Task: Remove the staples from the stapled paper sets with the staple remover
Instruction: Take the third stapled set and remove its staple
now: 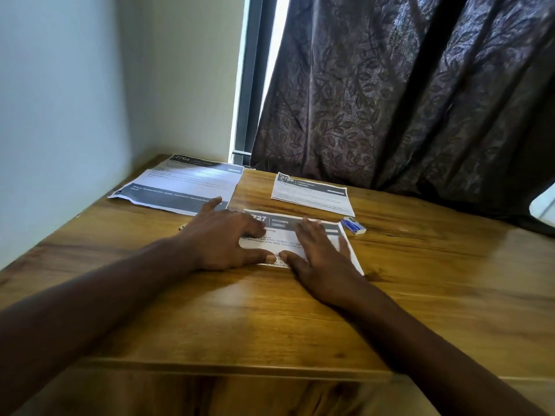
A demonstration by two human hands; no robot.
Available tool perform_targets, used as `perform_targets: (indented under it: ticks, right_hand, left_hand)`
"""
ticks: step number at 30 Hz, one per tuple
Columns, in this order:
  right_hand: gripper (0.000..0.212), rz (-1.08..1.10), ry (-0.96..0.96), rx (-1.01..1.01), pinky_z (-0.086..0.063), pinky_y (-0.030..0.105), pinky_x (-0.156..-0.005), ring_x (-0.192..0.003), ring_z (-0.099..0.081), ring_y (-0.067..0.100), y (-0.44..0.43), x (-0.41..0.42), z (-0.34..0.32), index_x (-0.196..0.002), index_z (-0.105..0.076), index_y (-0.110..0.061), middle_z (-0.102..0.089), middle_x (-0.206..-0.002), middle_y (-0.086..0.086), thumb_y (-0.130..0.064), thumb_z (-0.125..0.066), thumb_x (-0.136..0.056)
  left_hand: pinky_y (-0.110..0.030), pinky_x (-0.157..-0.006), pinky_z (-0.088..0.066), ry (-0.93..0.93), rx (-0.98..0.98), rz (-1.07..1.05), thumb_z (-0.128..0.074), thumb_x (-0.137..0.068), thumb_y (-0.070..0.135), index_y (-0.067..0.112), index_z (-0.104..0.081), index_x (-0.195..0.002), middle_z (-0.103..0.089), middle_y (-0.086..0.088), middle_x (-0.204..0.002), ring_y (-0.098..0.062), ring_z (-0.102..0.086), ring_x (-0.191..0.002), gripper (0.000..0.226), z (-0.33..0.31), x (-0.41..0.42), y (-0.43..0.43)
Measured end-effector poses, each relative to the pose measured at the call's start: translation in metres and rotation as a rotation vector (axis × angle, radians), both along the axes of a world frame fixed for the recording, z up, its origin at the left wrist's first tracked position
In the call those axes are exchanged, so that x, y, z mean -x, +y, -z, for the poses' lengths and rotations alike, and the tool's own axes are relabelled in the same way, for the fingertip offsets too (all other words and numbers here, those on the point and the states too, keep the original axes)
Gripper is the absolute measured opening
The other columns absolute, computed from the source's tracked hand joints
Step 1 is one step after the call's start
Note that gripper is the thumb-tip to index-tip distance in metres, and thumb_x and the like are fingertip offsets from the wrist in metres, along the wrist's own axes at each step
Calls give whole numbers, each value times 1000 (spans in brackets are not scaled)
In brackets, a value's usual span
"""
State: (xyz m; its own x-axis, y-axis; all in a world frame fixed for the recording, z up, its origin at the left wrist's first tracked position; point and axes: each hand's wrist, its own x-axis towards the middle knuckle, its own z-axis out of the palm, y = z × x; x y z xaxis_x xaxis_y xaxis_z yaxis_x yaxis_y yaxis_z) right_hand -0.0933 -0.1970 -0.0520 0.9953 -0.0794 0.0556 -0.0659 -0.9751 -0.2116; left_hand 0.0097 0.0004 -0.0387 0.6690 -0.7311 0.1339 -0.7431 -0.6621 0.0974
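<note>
A paper set headed "KITCHEN" (303, 223) lies on the wooden table in front of me. My left hand (223, 238) rests flat on its left part, fingers spread. My right hand (319, 258) lies flat on its right part, fingers apart; the thumbs nearly meet at the sheet's near edge. Neither hand holds anything. A small blue and white object, perhaps the staple remover (353, 225), lies just right of this set. A second paper set (312, 190) sits behind it. A larger set (183, 184) lies at the back left. No staple is visible.
The wooden table (270, 310) stretches toward me from the papers. A white wall stands at the left. A dark patterned curtain (405, 94) hangs behind the table's far edge. A small pale object (182, 227) peeks out left of my left wrist.
</note>
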Motion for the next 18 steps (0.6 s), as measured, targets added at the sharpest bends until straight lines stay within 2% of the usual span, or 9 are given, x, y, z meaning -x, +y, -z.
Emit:
perform_targets:
  ticks: [2,5,8,10,12,14,16,18]
  right_hand:
    - [74,64,7,0,14,55,-122,-156,14,16,-20,9,0,-161,1,-34,9,-171,-7,-64,-30,-101]
    - [75,168,27,14,11,61,-120,-157,13,21,-60,25,-3,-160,2,-42,6,-171,-5,-68,-31,-98]
    - [74,262,52,18,7,63,-120,-157,10,25,-89,44,-7,-159,-1,-46,2,-172,-2,-67,-36,-98]
    - [72,305,43,3,4,60,-121,-158,5,25,-94,52,-10,-159,-10,-44,-4,-172,-1,-63,-43,-98]
    - [67,291,-78,59,-10,57,-123,-156,-9,26,-88,55,-11,-157,-26,-38,-17,-169,1,-52,-54,-98]
    - [54,165,-324,64,-28,48,-120,-149,-30,24,-73,49,-13,-148,-45,-31,-35,-161,2,-37,-62,-97]
    - [41,-1,-481,-99,-34,34,-114,-139,-42,19,-49,29,-15,-137,-57,-25,-48,-149,2,-29,-63,-97]
    - [35,-76,-463,-219,-34,26,-107,-132,-46,14,-24,1,-20,-132,-61,-22,-54,-141,-1,-30,-62,-98]
  left_hand:
    - [-54,-127,-2,14,1,5,-44,-86,78,35,-50,-144,-43,18,-156,-8,-37,-146,72,-1,1,0]
    - [-54,-127,-4,19,14,8,-41,-83,80,36,-50,-144,-45,18,-155,-8,-42,-144,75,0,0,1]
    - [-54,-127,-5,9,23,19,-25,-71,93,38,-50,-143,-45,19,-155,-8,-42,-143,94,2,-2,3]
    - [-54,-126,-7,0,25,25,-16,-64,97,39,-51,-142,-46,21,-154,-7,-42,-144,104,3,-2,3]
    - [-54,-127,-6,-8,32,22,-29,-74,91,38,-52,-141,-46,20,-154,-7,-42,-144,89,3,-2,2]
    - [-54,-127,-5,-7,35,17,-43,-83,81,37,-52,-141,-47,19,-153,-8,-43,-143,74,3,-2,0]
    - [-54,-127,-5,-2,30,11,-46,-85,78,37,-53,-141,-48,18,-153,-8,-44,-142,69,2,-2,0]
    - [-53,-127,-5,9,20,-2,-45,-84,80,38,-53,-140,-50,17,-152,-9,-46,-140,71,1,-1,0]
